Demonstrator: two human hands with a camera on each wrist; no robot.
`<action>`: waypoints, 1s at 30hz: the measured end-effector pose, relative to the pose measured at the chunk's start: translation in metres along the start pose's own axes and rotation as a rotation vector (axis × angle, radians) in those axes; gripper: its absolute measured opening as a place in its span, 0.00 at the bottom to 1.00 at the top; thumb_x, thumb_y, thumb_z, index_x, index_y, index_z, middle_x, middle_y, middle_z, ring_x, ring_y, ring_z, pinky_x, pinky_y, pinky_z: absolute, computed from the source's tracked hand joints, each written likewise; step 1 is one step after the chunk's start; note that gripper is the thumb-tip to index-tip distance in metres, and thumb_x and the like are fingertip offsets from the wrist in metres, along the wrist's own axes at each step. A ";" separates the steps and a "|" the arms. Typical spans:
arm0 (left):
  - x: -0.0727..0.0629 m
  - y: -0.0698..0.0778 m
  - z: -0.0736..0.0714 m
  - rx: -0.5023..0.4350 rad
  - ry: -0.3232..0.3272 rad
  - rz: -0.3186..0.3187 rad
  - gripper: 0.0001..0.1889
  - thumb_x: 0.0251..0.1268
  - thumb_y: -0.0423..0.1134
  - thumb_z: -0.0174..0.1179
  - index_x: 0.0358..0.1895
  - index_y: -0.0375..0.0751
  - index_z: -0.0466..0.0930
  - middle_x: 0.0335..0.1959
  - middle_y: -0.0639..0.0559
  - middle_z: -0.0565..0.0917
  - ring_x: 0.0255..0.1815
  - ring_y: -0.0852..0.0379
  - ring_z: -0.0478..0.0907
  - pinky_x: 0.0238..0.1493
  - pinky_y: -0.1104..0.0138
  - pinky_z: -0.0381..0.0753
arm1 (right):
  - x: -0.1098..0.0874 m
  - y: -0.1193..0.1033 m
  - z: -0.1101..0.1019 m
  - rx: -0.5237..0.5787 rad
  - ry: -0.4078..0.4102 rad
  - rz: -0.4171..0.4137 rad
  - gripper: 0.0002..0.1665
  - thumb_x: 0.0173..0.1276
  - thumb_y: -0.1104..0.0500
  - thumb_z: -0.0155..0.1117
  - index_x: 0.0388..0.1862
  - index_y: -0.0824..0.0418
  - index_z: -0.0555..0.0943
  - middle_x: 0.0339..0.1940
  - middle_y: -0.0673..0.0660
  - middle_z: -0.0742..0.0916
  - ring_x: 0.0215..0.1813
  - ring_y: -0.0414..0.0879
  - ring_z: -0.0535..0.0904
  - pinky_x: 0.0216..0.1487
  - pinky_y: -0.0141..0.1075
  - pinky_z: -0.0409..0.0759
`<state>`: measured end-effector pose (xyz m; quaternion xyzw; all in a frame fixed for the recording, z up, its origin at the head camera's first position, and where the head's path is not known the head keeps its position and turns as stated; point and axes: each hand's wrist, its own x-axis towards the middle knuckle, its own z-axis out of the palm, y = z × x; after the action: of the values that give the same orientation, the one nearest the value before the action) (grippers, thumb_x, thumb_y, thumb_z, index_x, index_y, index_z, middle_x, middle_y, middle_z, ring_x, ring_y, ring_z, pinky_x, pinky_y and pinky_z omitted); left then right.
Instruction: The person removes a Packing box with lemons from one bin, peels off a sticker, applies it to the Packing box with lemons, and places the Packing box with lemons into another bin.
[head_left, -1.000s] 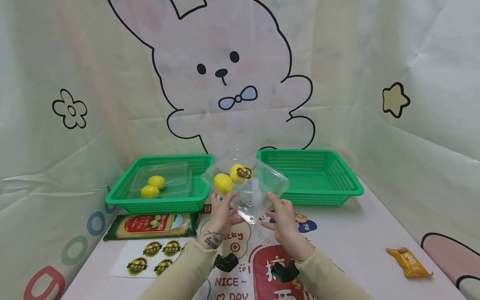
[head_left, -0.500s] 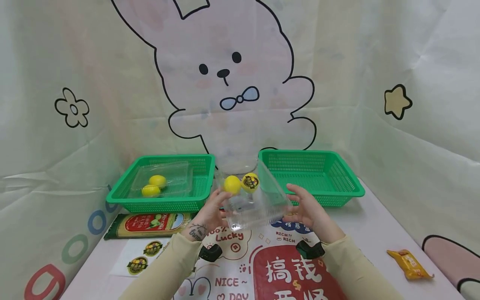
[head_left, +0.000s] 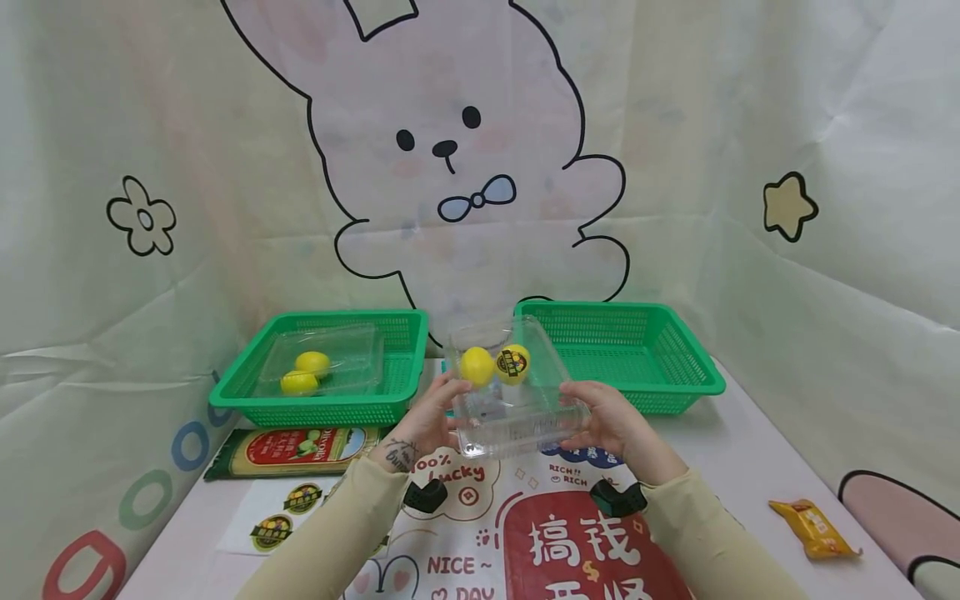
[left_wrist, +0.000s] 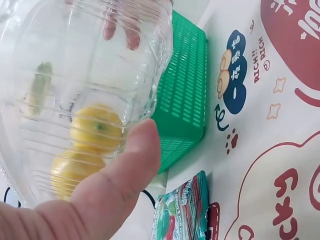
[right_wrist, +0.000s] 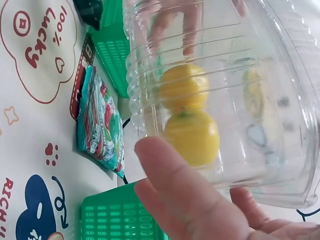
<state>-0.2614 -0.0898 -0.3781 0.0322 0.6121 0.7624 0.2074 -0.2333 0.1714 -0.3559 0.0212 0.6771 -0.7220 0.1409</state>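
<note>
Both hands hold a clear plastic fruit box (head_left: 517, 435) between them, raised over the table between the two green baskets. My left hand (head_left: 429, 418) grips its left side, thumb (left_wrist: 127, 167) along the near wall. On the other side my right hand (head_left: 611, 423) holds the right wall, with its thumb (right_wrist: 172, 172) against the plastic. Two yellow lemons lie inside next to each other: a plain one (head_left: 477, 367) on the left and one with a round dark sticker (head_left: 513, 364) on the right. Fingers on the far side show through the plastic.
The left green basket (head_left: 322, 410) holds another clear box (head_left: 352, 354) with two lemons. A second green basket (head_left: 630, 387) stands right. A noodle pack (head_left: 300, 450) and sticker sheet (head_left: 240, 521) lie left, an orange snack packet (head_left: 813, 529) right, a teal packet (right_wrist: 102, 127) behind the box.
The box has turned from corner-on to edge-on and sits slightly lower. The hands have spread apart to its sides; the right hand's fingers have closed in on the wall since half a second ago.
</note>
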 end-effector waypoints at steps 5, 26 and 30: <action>0.004 0.000 0.000 0.007 -0.015 -0.010 0.34 0.64 0.49 0.49 0.72 0.59 0.44 0.69 0.35 0.51 0.62 0.26 0.60 0.48 0.36 0.70 | 0.000 -0.001 -0.002 -0.047 0.020 0.000 0.38 0.67 0.49 0.55 0.66 0.69 0.55 0.64 0.68 0.62 0.46 0.59 0.78 0.37 0.50 0.83; 0.062 -0.017 0.027 -0.116 0.184 0.021 0.35 0.68 0.59 0.34 0.71 0.39 0.51 0.66 0.31 0.61 0.64 0.33 0.62 0.58 0.47 0.71 | 0.004 -0.025 -0.043 -0.066 0.140 -0.017 0.37 0.68 0.46 0.53 0.67 0.67 0.56 0.66 0.66 0.61 0.51 0.62 0.75 0.42 0.51 0.81; 0.075 -0.026 0.039 -0.193 0.156 0.019 0.35 0.69 0.58 0.35 0.71 0.37 0.50 0.68 0.29 0.56 0.66 0.31 0.58 0.64 0.47 0.64 | 0.008 -0.032 -0.052 -0.055 0.157 -0.003 0.41 0.68 0.46 0.54 0.69 0.66 0.53 0.68 0.66 0.60 0.50 0.63 0.76 0.42 0.50 0.81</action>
<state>-0.3108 -0.0225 -0.4088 -0.0414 0.5499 0.8199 0.1541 -0.2562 0.2224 -0.3310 0.0727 0.7055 -0.6995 0.0869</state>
